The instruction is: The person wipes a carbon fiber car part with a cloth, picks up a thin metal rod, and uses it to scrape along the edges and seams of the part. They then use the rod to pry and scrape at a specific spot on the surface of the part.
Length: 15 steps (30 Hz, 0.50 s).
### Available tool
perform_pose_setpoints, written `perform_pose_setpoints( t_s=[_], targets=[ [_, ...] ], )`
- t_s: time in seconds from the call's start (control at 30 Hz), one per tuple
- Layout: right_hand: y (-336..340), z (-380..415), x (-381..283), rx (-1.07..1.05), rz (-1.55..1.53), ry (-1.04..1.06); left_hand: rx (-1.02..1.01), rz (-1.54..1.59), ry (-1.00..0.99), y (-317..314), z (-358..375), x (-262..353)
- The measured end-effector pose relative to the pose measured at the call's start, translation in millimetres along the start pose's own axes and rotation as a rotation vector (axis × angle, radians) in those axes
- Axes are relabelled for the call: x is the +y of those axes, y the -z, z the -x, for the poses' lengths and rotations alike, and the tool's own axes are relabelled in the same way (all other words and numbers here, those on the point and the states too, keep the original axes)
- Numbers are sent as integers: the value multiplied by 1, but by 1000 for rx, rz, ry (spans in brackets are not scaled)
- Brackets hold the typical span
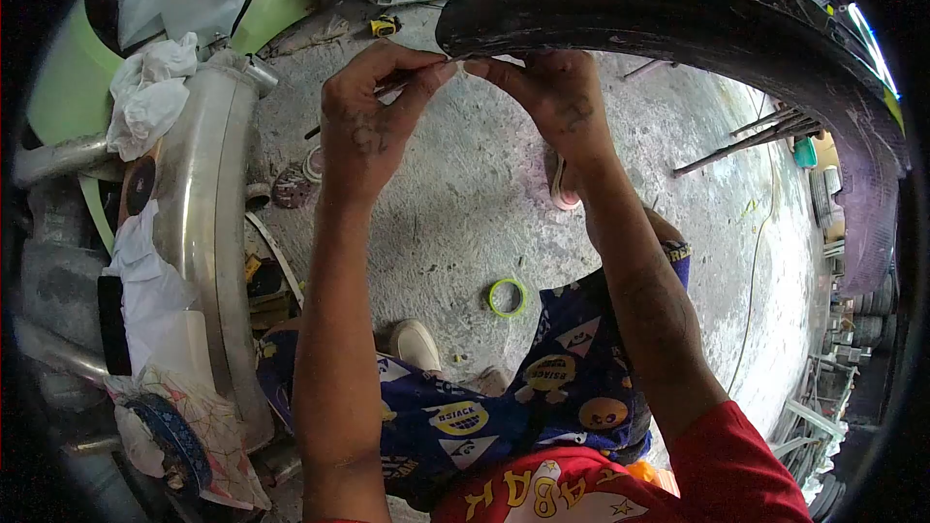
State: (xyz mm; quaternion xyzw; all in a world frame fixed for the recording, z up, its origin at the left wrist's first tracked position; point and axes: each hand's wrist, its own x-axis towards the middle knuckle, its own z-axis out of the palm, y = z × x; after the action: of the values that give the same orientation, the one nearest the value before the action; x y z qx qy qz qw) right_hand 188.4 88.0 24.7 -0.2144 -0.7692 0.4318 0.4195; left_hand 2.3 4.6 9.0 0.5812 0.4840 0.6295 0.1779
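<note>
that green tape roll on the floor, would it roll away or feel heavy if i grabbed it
The tape roll lies flat on the concrete floor, so it probably stays put unless stood on edge. It looks like a thin ring with a wide hole, so likely light and easy to pinch.

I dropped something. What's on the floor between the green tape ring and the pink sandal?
Head view: only bare grey concrete floor shows between the green tape ring and the pink sandal.

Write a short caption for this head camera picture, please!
Both hands, left hand and right hand, pinch along the edge of a curved black panel above a concrete floor with a green tape roll.
</note>
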Motion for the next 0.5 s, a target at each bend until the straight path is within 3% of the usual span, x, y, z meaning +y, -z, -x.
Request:
perform_pose_setpoints(
  t_s=[0.5],
  targets=[
    [-1,-1,2,10,-69,54,-13,-132,-193,-3,-5,9]
  ],
)
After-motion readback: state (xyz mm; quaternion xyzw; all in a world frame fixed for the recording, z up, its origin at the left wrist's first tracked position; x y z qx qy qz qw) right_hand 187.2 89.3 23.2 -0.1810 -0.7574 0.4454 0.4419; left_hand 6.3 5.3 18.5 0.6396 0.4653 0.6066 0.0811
